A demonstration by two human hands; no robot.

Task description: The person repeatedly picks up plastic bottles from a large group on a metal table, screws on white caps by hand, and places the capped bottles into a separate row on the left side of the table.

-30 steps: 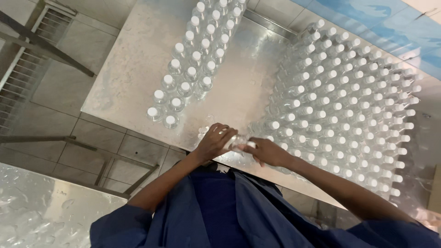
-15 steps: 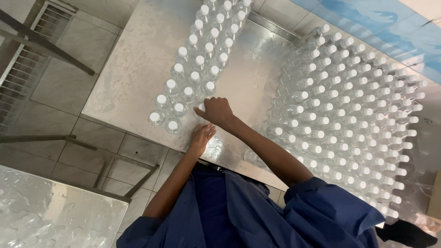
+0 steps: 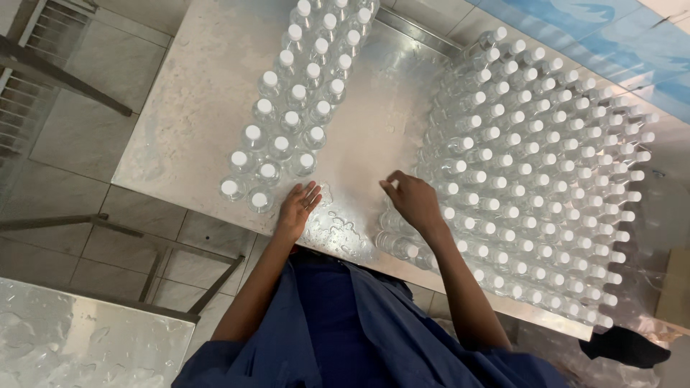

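Clear plastic white-capped bottles [image 3: 546, 165] crowd the wet steel desk [image 3: 194, 108] at three o'clock, touching the right hand [image 3: 413, 201], whose fingers curl loosely, grasping nothing. At eleven o'clock a smaller bottle cluster [image 3: 295, 115] stands just beside the left hand [image 3: 298, 208], fingers spread flat.

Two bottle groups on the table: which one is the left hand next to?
The left hand rests by the smaller group of bottles, a narrow strip running away up the table. The right hand is at the wide block of bottles.

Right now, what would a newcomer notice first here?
The dense block of clear white-capped bottles filling the right side of the wet steel table. Then the narrower rows of bottles at left. Both the left hand and right hand hover empty in the gap between them.
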